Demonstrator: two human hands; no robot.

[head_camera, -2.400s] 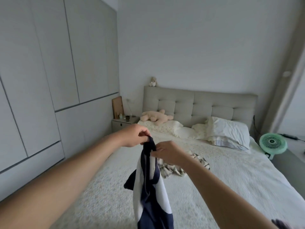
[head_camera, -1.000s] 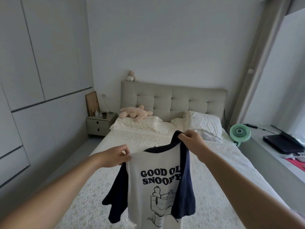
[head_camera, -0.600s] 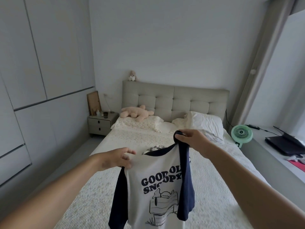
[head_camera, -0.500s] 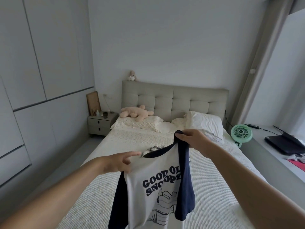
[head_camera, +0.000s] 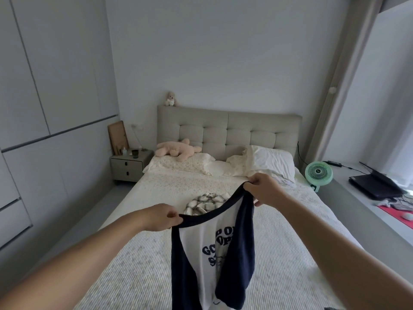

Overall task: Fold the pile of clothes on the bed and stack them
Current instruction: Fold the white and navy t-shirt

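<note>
We're holding the t-shirt [head_camera: 207, 253] up over the bed [head_camera: 290, 253], white body with navy sleeves and navy collar, print partly creased (only bits of lettering readable). Left hand [head_camera: 161, 218] pinches the collar at its left end, fingers curled round the trim. Right hand [head_camera: 262, 189] grips the collar's other end, held higher and farther out, so the neckline runs slanted between them. Shirt hangs free below, not touching the cover as far as we can tell. Plaid garment [head_camera: 206, 202] lies crumpled on the bed just behind the collar. Green fan [head_camera: 318, 172] at the bed's right.
</note>
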